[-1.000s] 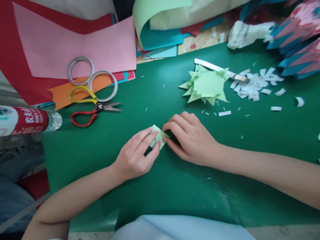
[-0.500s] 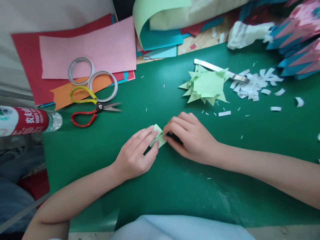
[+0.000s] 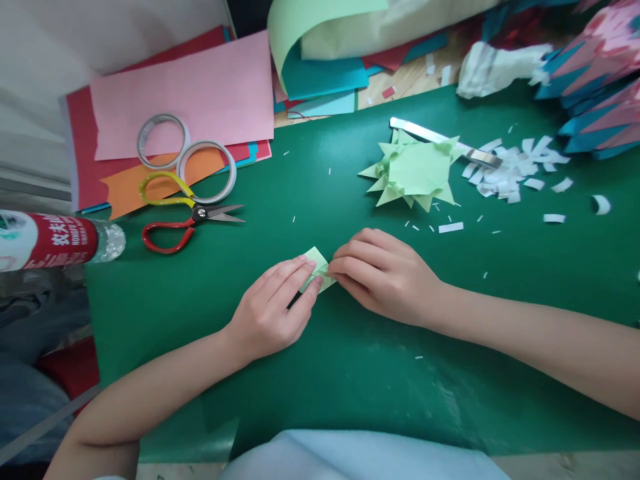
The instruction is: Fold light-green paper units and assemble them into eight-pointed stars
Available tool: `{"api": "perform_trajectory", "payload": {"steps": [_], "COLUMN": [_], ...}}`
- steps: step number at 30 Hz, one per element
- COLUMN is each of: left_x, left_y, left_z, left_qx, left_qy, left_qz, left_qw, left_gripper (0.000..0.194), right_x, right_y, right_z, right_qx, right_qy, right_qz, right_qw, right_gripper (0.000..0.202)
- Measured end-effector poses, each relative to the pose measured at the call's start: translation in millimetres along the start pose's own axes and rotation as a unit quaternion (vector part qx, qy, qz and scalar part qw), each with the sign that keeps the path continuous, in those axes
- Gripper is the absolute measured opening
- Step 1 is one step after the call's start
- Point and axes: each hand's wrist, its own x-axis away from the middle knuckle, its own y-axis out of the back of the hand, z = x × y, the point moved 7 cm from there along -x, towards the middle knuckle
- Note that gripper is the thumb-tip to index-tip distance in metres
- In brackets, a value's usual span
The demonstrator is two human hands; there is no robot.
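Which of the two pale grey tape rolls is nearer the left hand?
The pale grey, ring-shaped tape roll on the right of the pair; its twin lies higher in the picture and farther from the left hand.

Right hand (image 3: 390,277) closed up its finger gap at the green paper (image 3: 315,255); beyond the left hand (image 3: 273,310), the pink sheet (image 3: 210,87) and red sheet (image 3: 83,160) kinda flopped down.

the small folded paper (image 3: 319,259) is showing plain pale green, and the spiky paper piece (image 3: 419,168) is wearing much the same shade. the table cover (image 3: 300,393) is showing deep green. the scissors (image 3: 201,213) are pairing a yellow handle loop with a red one. the bottle label (image 3: 60,239) is carrying white characters on red. the pointed craft (image 3: 606,125) is alternating pink with blue.
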Motion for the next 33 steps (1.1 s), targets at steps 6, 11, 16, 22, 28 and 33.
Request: {"api": "perform_trajectory", "payload": {"steps": [6,11,16,22,28,33], "left_x": [0,2,3,2,0,1], "left_y": [0.1,-1.3,-3.3,-1.1,-1.9,-3.2], "left_z": [0,0,1,-1,-4,-8], "left_qx": [-0.005,-0.010,-0.009,-0.019,-0.055,-0.082], "left_qy": [-0.001,0.002,0.006,-0.006,-0.025,-0.045], "left_qz": [-0.007,0.000,0.014,-0.002,0.016,0.033], "left_qw": [1.000,1.000,1.000,1.000,0.998,0.995], "left_gripper": [0.021,0.023,0.029,0.027,0.024,0.026], "right_x": [2,2,3,4,3,4], "right_y": [5,5,2,-5,-6,-8], "right_z": [16,19,17,11,7,6], "right_qx": [0.059,0.072,0.076,0.074,0.072,0.051], "right_qy": [0.189,0.234,0.241,0.226,0.210,0.211], "right_qz": [0.017,0.011,0.026,0.076,0.086,0.108], "right_qw": [0.980,0.970,0.967,0.968,0.971,0.970], "right_gripper": [0.018,0.017,0.017,0.022,0.023,0.024]}}
